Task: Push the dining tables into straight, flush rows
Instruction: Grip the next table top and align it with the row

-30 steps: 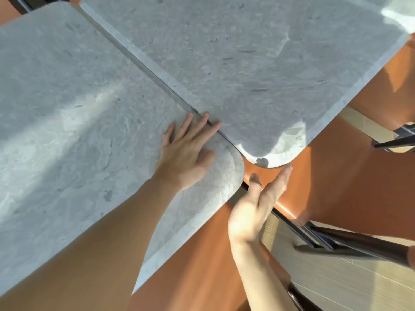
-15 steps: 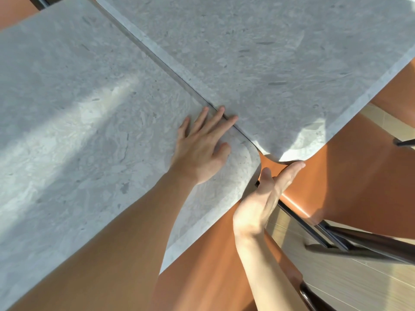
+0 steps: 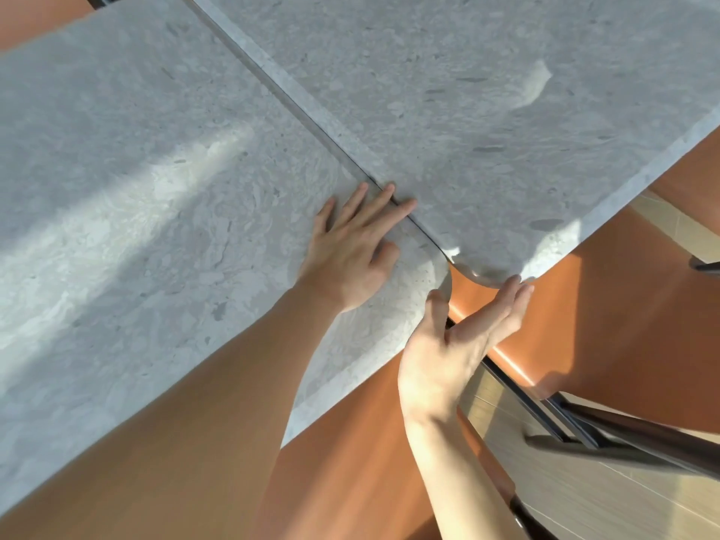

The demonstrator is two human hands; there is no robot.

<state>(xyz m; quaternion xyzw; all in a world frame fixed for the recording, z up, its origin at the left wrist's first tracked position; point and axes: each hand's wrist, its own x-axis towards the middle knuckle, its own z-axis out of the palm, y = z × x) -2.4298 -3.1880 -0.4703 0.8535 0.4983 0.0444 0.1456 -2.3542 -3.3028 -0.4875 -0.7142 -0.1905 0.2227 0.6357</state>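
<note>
Two grey stone-look dining tables fill the view. The left table [image 3: 136,228] and the right table [image 3: 467,111] meet along a thin dark seam [image 3: 311,115] running from the far side to the near corners, so their long edges appear flush or nearly so. The near rounded corners do not line up: the right table's corner [image 3: 491,272] sits slightly further right and nearer than the left table's corner.

The left hand [image 3: 350,251] lies flat on the left table, fingers straight and spread, fingertips across the seam, probably to steady that table and feel the joint.

The right hand [image 3: 463,333] is open and holds nothing; its straight fingers touch the right table's corner edge, placed to push it.

Orange seats [image 3: 604,325] and dark chair frames [image 3: 623,430] stand near right, below the corners, and may limit travel.
</note>
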